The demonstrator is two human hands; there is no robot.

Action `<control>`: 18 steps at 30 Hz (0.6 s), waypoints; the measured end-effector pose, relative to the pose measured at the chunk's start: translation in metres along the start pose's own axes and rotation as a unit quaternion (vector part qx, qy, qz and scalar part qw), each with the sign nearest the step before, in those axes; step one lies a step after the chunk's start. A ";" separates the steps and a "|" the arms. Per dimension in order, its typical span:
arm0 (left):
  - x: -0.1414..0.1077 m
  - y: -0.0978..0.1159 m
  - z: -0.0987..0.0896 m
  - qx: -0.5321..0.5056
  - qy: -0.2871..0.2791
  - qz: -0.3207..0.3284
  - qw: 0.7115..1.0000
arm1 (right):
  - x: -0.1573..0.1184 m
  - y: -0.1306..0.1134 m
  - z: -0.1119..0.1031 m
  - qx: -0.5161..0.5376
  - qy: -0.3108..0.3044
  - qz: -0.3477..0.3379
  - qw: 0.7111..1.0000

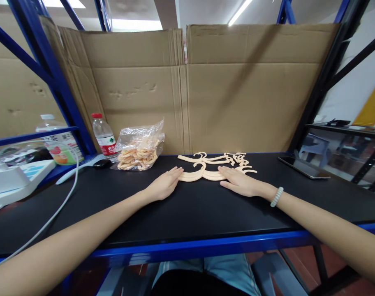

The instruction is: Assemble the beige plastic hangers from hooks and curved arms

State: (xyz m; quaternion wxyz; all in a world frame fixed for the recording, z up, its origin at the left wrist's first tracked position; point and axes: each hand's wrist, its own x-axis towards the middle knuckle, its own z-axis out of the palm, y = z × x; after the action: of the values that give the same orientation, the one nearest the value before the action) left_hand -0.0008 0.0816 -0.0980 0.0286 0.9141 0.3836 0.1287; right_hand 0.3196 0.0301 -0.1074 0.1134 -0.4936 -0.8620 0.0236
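Observation:
Cream-coloured hangers (191,176) lie flat on the black table, hooks pointing away from me. My left hand (165,183) rests at their left end, fingers extended and touching the tip. At the right end my right hand (240,181) lies palm down, its fingers stretched over the hanger's arm and the thumb apart. Just behind is another hanger (187,158), and small cream pieces (237,158) sit beyond my right fingers. Part of the near hangers' right end is hidden under my right hand.
Left of the hangers are a clear plastic bag (140,150) of cream pieces, a red-capped bottle (104,136), a brush (79,167) and a white cable (70,191). A dark phone (303,166) lies right. Cardboard (252,90) stands behind.

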 end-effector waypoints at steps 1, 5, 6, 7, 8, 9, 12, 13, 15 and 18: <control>0.000 0.000 0.000 0.001 0.000 -0.001 1.000 | 0.000 0.000 0.000 -0.002 0.001 -0.002 1.000; -0.001 -0.001 0.002 0.004 0.000 -0.006 1.000 | 0.000 0.001 0.002 0.008 0.017 -0.005 1.000; -0.001 -0.001 0.002 0.004 0.005 -0.006 1.000 | 0.000 0.001 0.002 0.008 0.020 -0.005 1.000; -0.001 -0.001 0.001 0.004 0.012 -0.005 1.000 | -0.001 0.000 0.002 0.006 0.025 -0.005 1.000; -0.002 -0.001 0.001 0.003 0.022 -0.004 1.000 | -0.001 0.000 0.001 0.000 0.031 -0.007 0.999; -0.002 -0.001 0.000 0.000 0.035 -0.001 0.999 | -0.001 -0.001 0.000 -0.007 0.041 -0.011 0.999; -0.004 -0.001 -0.006 -0.015 0.085 0.009 0.996 | -0.002 -0.004 -0.006 -0.015 0.087 -0.037 0.995; -0.004 -0.001 -0.008 -0.020 0.103 0.010 0.994 | -0.002 -0.005 -0.008 -0.011 0.105 -0.050 0.993; -0.005 -0.001 -0.013 -0.024 0.134 0.006 0.991 | -0.002 -0.006 -0.012 -0.001 0.135 -0.076 0.988; -0.005 -0.001 -0.019 -0.023 0.159 -0.014 0.987 | -0.001 -0.007 -0.018 0.009 0.173 -0.091 0.981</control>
State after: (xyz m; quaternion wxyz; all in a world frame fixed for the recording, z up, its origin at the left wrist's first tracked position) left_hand -0.0097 0.0778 -0.0811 -0.0100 0.8758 0.3929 0.2802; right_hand 0.3186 0.0242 -0.0891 0.2668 -0.4090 -0.8702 -0.0645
